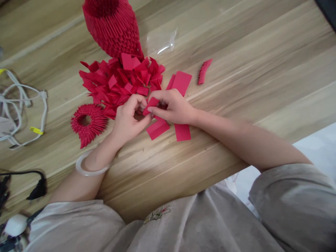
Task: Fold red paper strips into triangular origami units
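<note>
Between my two hands is a small folded piece of red paper (150, 104). My right hand (172, 106) pinches it between thumb and forefinger. The curled fingers of my left hand (131, 117) close at the paper's left side, thumb and fingertips nearly meeting; whether they grip it is partly hidden. Flat red paper rectangles (183, 132) lie under and beside my right hand, with more sheets (182, 82) just behind it. Beyond my left hand spreads a heap of folded red paper pieces (112, 78).
A large red folded-paper vessel (112, 29) stands behind the heap. A ring of red folded pieces (90, 120) sits left, a short curved strip (204, 71) right. Clear plastic (162, 40) lies at the back. White cables (18, 105) and a black plug (38, 189) are on the left.
</note>
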The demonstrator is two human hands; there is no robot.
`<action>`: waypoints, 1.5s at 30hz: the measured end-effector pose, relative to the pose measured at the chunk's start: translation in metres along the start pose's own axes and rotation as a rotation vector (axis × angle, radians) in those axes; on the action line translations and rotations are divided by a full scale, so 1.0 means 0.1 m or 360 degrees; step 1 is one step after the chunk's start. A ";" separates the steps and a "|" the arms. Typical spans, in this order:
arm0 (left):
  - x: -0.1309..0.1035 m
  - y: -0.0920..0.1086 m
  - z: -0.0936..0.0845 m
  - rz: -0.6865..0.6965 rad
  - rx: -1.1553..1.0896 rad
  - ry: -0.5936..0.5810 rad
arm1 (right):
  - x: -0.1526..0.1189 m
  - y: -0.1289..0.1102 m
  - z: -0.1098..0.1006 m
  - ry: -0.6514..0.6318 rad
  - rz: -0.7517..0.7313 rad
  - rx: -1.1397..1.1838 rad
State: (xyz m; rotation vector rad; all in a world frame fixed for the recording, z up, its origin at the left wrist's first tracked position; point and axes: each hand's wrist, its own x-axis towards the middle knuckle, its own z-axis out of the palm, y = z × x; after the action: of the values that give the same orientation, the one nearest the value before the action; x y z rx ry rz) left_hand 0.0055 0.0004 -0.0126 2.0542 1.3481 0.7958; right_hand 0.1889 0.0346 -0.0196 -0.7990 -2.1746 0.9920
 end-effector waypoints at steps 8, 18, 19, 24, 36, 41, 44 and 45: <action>0.00 -0.02 0.01 0.0005 0.0014 0.0007 | -0.01 0.03 0.02 0.0022 -0.0034 -0.0046; 0.00 -0.03 0.01 0.0010 -0.0001 0.0011 | -0.01 0.03 0.02 0.0025 -0.0028 -0.0024; 0.00 -0.03 0.01 0.0011 -0.0001 0.0011 | -0.01 0.02 0.02 0.0020 -0.0030 -0.0027; 0.00 -0.02 0.01 0.0010 0.0011 0.0018 | -0.01 0.01 0.01 0.0016 -0.0016 -0.0018; 0.00 -0.01 0.01 -0.0008 -0.0023 -0.0006 | 0.00 -0.02 -0.01 -0.0034 0.0069 -0.0035; 0.00 -0.01 0.00 -0.0012 -0.0032 -0.0036 | 0.00 -0.04 -0.02 -0.0036 0.0090 -0.0032; 0.00 -0.01 0.01 -0.0019 -0.0043 -0.0009 | 0.00 -0.04 -0.02 -0.0031 0.0082 -0.0018; 0.00 -0.01 0.01 -0.0020 -0.0046 0.0007 | 0.00 -0.03 -0.02 -0.0026 0.0074 -0.0011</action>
State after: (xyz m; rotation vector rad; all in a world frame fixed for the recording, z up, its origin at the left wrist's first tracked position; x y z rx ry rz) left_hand 0.0055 0.0007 -0.0141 2.0209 1.3432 0.8099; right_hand 0.1894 0.0335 -0.0159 -0.8513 -2.1830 1.0178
